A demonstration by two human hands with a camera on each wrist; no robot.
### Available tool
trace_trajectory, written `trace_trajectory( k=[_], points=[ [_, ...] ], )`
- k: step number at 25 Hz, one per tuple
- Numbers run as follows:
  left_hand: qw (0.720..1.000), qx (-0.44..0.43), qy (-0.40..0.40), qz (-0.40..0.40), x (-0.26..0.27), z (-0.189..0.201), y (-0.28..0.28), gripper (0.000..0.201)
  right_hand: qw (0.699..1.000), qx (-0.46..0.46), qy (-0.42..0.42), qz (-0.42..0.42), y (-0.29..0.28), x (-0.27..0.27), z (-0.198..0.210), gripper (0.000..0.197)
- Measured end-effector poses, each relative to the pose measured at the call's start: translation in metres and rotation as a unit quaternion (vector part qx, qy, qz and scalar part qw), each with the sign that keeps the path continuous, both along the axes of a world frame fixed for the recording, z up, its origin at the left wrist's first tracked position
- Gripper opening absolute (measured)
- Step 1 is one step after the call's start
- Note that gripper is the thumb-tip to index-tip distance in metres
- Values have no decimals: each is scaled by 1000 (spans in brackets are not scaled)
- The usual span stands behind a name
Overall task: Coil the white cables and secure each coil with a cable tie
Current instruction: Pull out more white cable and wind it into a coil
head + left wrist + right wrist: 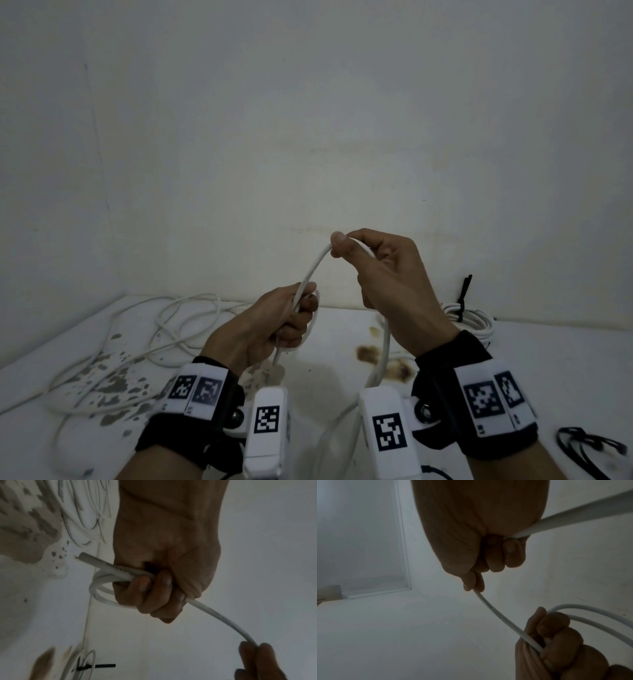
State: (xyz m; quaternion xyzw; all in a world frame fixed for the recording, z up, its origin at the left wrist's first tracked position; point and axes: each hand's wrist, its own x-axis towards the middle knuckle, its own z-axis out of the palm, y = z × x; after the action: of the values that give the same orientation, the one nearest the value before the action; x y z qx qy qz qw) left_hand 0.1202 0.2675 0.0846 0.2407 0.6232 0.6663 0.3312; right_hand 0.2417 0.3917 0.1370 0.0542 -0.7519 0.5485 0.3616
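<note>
A white cable (313, 263) arches between both hands above the table. My left hand (281, 318) grips a small coil of it, its loops (101, 588) bulging out beside the curled fingers, with the cut end (84, 555) sticking out. My right hand (373, 260) is higher and pinches the cable between thumb and forefinger (474, 586); the rest of the cable (382, 356) hangs down behind its palm to the table. In the right wrist view the left hand (556, 639) sits at lower right with the loops (590, 615).
Loose white cables (164, 329) sprawl over the stained white table (548, 370) at left. A finished coil (472, 318) bound with a black cable tie (464, 294) lies at back right. Black cable ties (589, 445) lie at the near right. A white wall stands close behind.
</note>
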Motion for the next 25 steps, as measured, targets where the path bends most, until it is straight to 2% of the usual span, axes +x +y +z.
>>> trace_trajectory(
  k=[4, 11, 18, 25],
  points=[
    [1000, 6, -13, -7, -5, -3, -2, 46, 1000, 27, 8, -1, -5, 2, 4, 29],
    [1000, 12, 1, -9, -3, -4, 1, 45, 1000, 6, 17, -5, -2, 7, 8, 29],
    [999, 24, -15, -21, -12, -11, -5, 47, 998, 61, 28, 18, -15, 13, 13, 29],
    [999, 16, -11, -34, -11, -12, -2, 48, 998, 45, 37, 17, -15, 17, 17, 28]
  ],
)
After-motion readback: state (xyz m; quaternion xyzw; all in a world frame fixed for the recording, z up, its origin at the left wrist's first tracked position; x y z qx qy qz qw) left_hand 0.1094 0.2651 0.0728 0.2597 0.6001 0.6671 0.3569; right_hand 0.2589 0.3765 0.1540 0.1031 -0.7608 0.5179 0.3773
